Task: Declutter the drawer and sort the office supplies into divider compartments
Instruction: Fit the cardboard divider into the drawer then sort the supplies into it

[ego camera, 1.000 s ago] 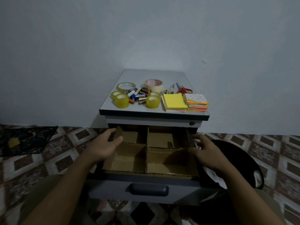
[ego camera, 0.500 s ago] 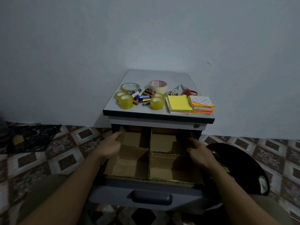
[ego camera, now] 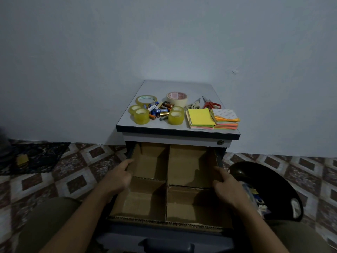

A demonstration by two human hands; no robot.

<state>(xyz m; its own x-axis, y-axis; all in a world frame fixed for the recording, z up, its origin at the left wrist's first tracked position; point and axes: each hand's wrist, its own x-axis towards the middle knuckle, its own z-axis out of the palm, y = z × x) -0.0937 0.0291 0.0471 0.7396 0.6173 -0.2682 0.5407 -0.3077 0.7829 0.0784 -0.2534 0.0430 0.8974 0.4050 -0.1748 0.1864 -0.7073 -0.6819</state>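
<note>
The cabinet's top drawer (ego camera: 164, 234) is pulled out, and a cardboard divider (ego camera: 166, 181) with four empty compartments sits in it. My left hand (ego camera: 118, 178) holds the divider's left wall, thumb inside, index finger along the edge. My right hand (ego camera: 226, 185) holds the right wall the same way. On the cabinet top (ego camera: 175, 86) lie several tape rolls (ego camera: 141, 115), a heap of batteries (ego camera: 158, 111), two pairs of scissors (ego camera: 209, 105) and stacks of coloured sticky notes (ego camera: 200, 117).
A black round container (ego camera: 273, 181) with some packets stands on the patterned floor right of the drawer. A dark cloth (ego camera: 36, 156) with a small yellow object lies on the floor at left. The wall is right behind the cabinet.
Both hands slid from the drawer's outer sides onto the divider's side walls. The view moved closer and slightly left.
</note>
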